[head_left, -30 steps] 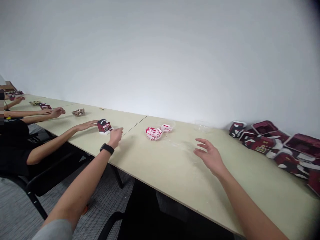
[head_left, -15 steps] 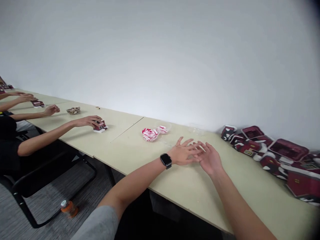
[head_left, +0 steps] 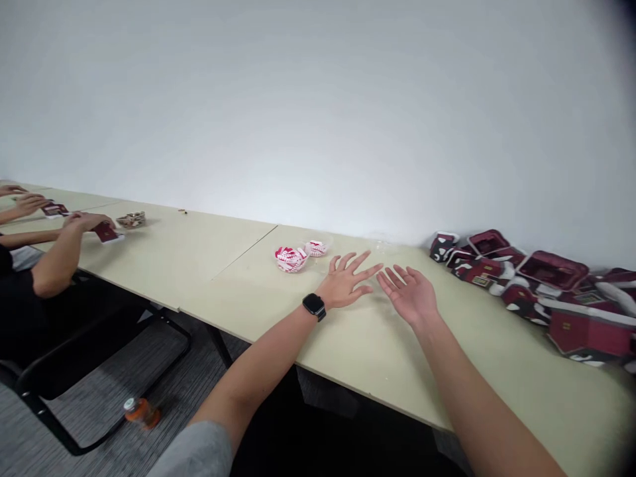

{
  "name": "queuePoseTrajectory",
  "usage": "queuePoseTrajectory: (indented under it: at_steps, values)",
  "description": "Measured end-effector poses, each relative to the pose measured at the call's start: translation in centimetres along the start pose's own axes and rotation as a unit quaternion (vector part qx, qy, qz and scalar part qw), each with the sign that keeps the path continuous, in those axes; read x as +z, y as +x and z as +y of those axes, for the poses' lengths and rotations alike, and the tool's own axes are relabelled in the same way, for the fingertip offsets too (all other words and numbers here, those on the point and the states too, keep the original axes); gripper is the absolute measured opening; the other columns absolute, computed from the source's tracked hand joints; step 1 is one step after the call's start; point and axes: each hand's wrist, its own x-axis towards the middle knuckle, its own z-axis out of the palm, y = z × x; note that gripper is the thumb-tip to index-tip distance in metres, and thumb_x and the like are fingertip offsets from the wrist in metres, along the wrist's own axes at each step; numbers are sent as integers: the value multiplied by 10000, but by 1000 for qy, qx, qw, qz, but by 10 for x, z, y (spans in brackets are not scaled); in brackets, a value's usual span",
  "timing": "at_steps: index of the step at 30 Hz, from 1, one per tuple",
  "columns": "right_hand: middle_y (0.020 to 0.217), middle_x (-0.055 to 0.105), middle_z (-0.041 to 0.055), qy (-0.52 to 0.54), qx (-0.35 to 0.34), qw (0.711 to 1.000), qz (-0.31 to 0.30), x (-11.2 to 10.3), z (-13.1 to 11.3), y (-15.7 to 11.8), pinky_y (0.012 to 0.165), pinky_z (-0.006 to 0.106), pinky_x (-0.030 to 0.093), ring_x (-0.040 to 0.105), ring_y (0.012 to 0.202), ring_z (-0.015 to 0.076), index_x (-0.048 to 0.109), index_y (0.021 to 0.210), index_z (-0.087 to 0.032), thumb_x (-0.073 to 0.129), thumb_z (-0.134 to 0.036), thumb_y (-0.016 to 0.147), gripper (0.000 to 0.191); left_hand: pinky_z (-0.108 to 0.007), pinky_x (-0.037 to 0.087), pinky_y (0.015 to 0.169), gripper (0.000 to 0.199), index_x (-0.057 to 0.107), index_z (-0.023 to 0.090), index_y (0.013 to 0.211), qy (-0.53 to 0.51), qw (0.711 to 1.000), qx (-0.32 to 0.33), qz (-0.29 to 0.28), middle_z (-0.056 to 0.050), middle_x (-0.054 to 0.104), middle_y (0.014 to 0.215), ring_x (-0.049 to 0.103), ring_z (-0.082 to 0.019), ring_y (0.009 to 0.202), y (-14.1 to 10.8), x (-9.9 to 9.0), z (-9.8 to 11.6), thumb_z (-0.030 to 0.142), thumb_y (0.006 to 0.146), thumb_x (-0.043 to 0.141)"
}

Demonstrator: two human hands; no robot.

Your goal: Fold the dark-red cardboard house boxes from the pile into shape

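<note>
Pale tabletop [head_left: 233, 291], left hand [head_left: 344, 282] and right hand [head_left: 408, 296] open, fingers spread, near red-white pieces [head_left: 291, 259]

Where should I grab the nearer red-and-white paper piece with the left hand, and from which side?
Probably pinch the nearer red-and-white paper piece by its near edge, bringing the left hand in from above on the near right side. It sits low and lumpy, and a second red-and-white piece lies just beyond it, so the far side looks crowded.
</note>
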Motion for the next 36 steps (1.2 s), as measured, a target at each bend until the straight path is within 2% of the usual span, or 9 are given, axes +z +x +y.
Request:
queuePoseTrajectory:
  at_steps: [3,6,9,12,16,18,25,31,36]
  values:
    - [1064,697,94,10,6,1000,-27,2,-2,-2,777,393,716,746,1021,249,621,1011,-235,551,-234,920,115,-609,241,1232,513,607,416,1479,-11,1000,19,-2,-5,311,1739,325,-340,1538,1,-2,-2,606,1057,385]
    - [959,716,84,9,1,1000,-3,4,-3,-1,675,292,702,760,881,207,617,978,-221,552,-157,916,111,-594,289,1196,446,823,284,1052,-25,997,-48,50,-37,539,1594,418,-333,1456,3,-3,-12,485,1075,426]
    - [802,692,37,-1,8,1000,26,4,-3,0,394,122,515,615,521,84,588,912,-207,536,-110,943,114,-536,359,1133,310,773,208,896,-41,986,-106,126,-78,674,1425,502,-306,1353,4,-7,-28,224,1025,492]
    - [571,517,-54,-17,27,999,-1,3,-4,-2,226,130,206,282,312,36,580,869,-191,439,-207,1028,213,-423,429,1008,347,703,187,879,-63,971,-136,188,-103,731,1256,582,-255,1211,2,-15,-45,-30,845,434]
    - [456,295,-113,-45,13,999,-17,3,-5,-5,243,177,152,180,302,61,586,834,-189,402,-298,1039,297,-337,386,722,269,556,208,645,-91,960,-213,156,-54,660,732,578,-212,777,-3,-27,-60,3,769,431]
    - [446,266,-119,-51,9,999,-6,3,-6,-5,266,186,156,173,315,67,573,808,-198,423,-310,1020,283,-332,320,658,251,508,209,600,-108,955,-239,138,-32,580,630,514,-195,672,-6,-31,-64,40,770,436]
    - [483,323,-96,-81,-15,996,30,-2,-5,1,367,199,239,260,393,79,557,765,-201,482,-296,900,182,-335,230,619,366,518,220,693,-90,922,-310,214,-23,529,614,468,-189,609,-6,-36,-66,360,1019,431]
    - [640,524,-44,-214,-116,968,58,-4,-8,10,504,222,370,451,578,112,596,777,-215,661,-271,684,126,-318,360,688,209,603,214,1117,-124,918,-281,252,-61,683,878,610,-214,782,-2,-34,-68,228,1007,426]
    - [916,661,-8,-306,-242,913,119,-15,-25,19,609,237,449,577,825,152,656,903,-237,689,-293,650,261,-331,418,729,189,612,210,1105,-127,917,-274,262,-68,709,948,636,-219,826,0,-36,-66,217,957,495]
